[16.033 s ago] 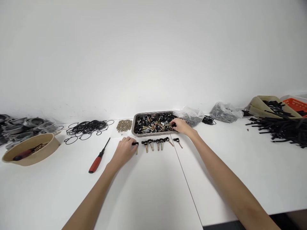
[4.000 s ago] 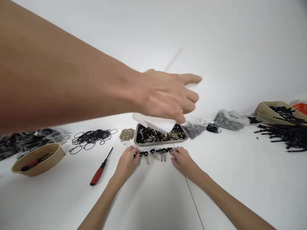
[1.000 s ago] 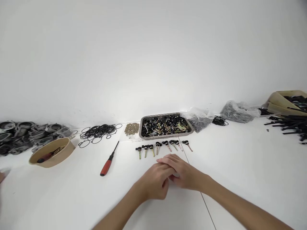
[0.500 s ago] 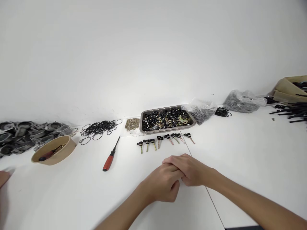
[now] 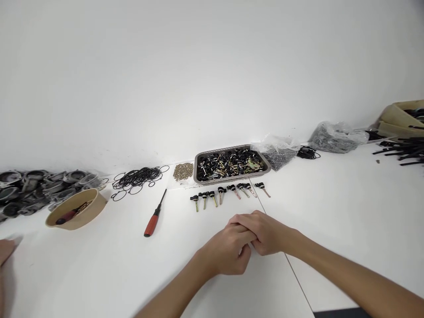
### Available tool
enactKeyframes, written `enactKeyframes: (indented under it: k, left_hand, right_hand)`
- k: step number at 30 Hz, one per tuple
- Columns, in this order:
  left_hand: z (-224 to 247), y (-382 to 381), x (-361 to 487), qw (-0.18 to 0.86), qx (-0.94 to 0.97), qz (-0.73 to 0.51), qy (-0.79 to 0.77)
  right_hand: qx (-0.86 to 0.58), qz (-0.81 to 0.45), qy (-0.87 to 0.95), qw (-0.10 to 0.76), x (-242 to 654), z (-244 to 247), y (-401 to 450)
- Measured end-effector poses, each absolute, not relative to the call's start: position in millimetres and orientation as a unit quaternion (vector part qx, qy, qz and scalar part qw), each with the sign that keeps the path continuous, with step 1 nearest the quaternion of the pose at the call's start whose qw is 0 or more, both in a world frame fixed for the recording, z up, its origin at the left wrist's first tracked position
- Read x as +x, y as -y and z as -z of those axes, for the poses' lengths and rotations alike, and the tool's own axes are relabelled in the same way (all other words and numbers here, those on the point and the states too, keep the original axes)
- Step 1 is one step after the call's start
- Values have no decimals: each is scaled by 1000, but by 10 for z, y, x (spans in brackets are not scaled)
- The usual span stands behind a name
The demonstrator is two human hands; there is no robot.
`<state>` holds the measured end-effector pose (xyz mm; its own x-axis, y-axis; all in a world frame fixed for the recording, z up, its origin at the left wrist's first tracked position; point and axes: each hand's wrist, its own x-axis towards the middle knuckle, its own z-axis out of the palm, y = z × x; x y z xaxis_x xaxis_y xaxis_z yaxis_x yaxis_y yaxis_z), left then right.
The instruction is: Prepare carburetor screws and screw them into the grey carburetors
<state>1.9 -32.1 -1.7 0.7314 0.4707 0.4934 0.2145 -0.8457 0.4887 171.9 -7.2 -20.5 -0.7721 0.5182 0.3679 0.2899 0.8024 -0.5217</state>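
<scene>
My left hand (image 5: 230,251) and my right hand (image 5: 265,232) are clasped together above the white table (image 5: 109,269), their fingers curled round each other. No object shows between them. Just beyond the hands lies a row of several small black-headed parts with metal stems (image 5: 221,195). Behind the row stands a metal tray (image 5: 232,179) heaped with similar parts. A red-handled screwdriver (image 5: 151,224) lies to the left of the row, its tip pointing away from me.
At left are a beige bowl (image 5: 96,207), grey round housings (image 5: 33,190) and black rings (image 5: 139,177). Small brass pieces (image 5: 183,171) adjoin the tray. Plastic bags (image 5: 334,137), black rods (image 5: 407,148) and a beige container (image 5: 392,119) stand right. Another person's hand (image 5: 5,249) shows far left.
My clasped hands have shifted very slightly and stay joined. The view has moved a little; the objects on the table keep their places.
</scene>
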Motion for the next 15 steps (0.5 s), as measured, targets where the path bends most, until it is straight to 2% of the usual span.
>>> enactKeyframes:
  k: [15]
  left_hand:
    - [79,290,13,208,912,-287,-205]
  right_hand:
    - [-215,-217,916,260,1719,250,48]
